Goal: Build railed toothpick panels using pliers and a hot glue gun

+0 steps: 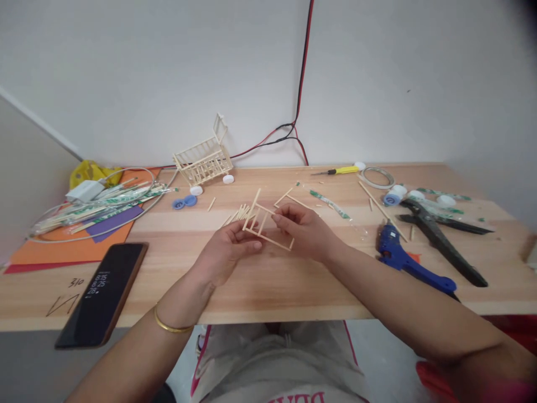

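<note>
A small frame of thin wooden sticks hangs just above the wooden table, held between both hands. My left hand pinches its near left side from below. My right hand grips its right side, fingers curled over the sticks. Loose sticks lie on the table right behind the frame. A finished stick basket on bottle-cap wheels stands further back by the wall.
A phone lies at the front left edge. Coloured paper, wrapped sticks and a cable fill the left. A blue glue gun, black cutters, tape ring, yellow screwdriver and bottle caps lie around.
</note>
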A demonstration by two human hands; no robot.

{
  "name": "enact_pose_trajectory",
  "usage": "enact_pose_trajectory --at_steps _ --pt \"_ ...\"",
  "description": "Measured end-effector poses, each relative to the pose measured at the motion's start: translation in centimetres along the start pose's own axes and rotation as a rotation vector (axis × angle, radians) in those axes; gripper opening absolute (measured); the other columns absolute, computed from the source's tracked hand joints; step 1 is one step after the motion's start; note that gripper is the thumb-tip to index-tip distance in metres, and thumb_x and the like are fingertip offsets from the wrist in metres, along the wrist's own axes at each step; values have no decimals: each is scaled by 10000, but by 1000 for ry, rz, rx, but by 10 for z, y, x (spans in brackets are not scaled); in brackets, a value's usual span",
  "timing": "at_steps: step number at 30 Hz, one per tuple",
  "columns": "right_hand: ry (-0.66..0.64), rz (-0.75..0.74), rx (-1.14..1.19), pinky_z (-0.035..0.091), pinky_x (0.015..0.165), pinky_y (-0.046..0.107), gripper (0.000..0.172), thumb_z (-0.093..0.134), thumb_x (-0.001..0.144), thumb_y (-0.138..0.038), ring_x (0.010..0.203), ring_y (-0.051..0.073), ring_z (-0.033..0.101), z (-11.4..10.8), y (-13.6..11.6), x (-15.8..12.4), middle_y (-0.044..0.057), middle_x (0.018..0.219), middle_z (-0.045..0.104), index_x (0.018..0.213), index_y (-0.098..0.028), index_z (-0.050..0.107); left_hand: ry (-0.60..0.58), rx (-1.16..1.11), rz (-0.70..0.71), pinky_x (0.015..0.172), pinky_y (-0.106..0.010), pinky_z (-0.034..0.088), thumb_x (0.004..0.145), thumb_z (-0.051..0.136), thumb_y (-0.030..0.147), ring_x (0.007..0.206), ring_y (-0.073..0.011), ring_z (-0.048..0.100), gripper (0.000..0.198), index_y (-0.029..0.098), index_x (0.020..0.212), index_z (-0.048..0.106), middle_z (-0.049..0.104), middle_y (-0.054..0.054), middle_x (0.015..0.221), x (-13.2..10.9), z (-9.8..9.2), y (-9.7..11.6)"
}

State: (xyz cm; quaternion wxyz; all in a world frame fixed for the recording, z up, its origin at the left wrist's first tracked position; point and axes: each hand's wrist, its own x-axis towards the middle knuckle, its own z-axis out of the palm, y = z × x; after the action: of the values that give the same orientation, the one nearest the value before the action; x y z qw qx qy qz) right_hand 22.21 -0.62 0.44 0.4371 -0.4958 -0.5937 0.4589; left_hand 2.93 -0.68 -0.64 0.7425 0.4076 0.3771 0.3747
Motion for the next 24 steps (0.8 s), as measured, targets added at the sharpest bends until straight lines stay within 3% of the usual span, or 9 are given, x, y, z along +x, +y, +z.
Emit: enact_pose_trajectory --at_steps 7,15,24 --pt "-8 46 166 342 578 240 258 611 795 -424 578 90 416 2 3 2 -58 626 469 728 -188 531 85 -76 37 768 -272 505 658 782 195 767 -136 643 154 119 763 700 717 -51 827 3 9 4" --pt "-233 215 471 445 678 265 263 717 725 -389 742 138 590 2 -2 1 15 821 650 864 -184 629 28 -4 16 737 -266 493 686 768 222 726 -134 635 127 126 746 709 719 -52 783 9 4 7" --pt "-221 211 453 369 575 220 215 729 717 -356 580 76 486 0 -3 -4 -27 686 618 797 -167 662 -4 76 -5 723 -240 482 648 792 214 707 -122 624 151 139 769 741 722 -39 770 3 5 9"
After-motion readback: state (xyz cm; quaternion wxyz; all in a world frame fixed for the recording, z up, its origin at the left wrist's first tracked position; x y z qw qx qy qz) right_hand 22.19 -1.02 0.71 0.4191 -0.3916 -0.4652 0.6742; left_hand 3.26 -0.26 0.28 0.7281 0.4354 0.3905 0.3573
